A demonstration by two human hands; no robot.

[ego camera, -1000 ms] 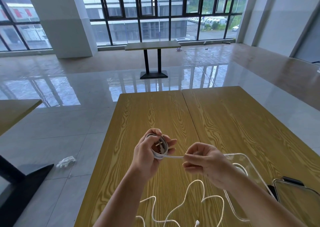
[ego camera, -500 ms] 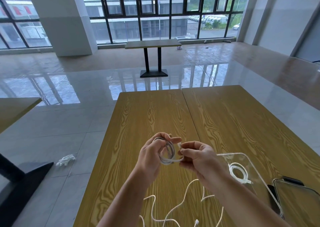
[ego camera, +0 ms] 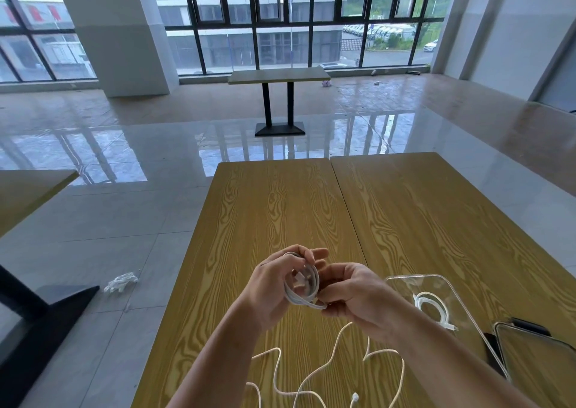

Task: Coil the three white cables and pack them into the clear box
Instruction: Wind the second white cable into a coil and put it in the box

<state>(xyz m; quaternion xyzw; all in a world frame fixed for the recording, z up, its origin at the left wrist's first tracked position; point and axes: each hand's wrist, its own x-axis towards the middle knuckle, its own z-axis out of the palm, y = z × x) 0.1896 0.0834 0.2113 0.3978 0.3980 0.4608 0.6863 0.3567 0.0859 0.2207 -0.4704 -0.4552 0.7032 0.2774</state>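
A small white cable coil (ego camera: 304,289) is held above the wooden table (ego camera: 274,208). My left hand (ego camera: 280,283) grips the coil from the left, fingers curled through it. My right hand (ego camera: 352,295) pinches the coil's lower right strand. The clear box (ego camera: 436,279) lies to the right on the table, and a second coiled white cable (ego camera: 433,309) rests inside it. A third white cable (ego camera: 327,367) lies loose in wavy loops on the table below my hands.
A clear lid (ego camera: 536,373) and a dark flat object (ego camera: 530,326) lie at the table's right near edge. Another table corner (ego camera: 28,189) is at the left, with its black base (ego camera: 40,323) on the tiled floor. A white scrap (ego camera: 120,283) lies on the floor.
My right hand has come in from the right to the coil, taking up the straight stretch of cable. The last length now lies wound into the coil.
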